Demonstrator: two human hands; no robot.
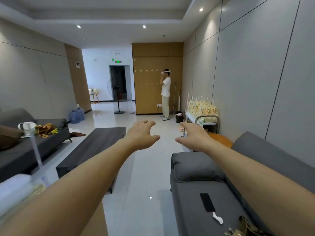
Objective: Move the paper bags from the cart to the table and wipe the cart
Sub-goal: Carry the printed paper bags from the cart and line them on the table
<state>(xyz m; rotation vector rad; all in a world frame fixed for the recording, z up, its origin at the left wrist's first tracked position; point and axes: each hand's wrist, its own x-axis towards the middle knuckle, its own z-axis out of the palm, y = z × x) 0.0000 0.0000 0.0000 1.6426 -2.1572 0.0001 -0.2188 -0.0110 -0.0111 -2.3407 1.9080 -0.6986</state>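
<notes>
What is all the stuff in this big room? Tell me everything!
paper bags: several, yellow patterned, on the cart
cart: one, silver, by right wall
coffee table: one, dark, centre-left
sofas: two, grey, left and right
phone: one, black, on right sofa
water jugs: two, blue, far left floor
bin: one, black, beside cart
fan: one, black, standing far back
person: one, white shirt, standing far back
left hand: open, empty
right hand: open, empty

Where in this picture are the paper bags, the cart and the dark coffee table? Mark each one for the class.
paper bags (202, 107), head view, on the printed front of a middle bag.
cart (215, 117), head view, on its metal handle rail.
dark coffee table (100, 142), head view, on the bare tabletop.
</notes>
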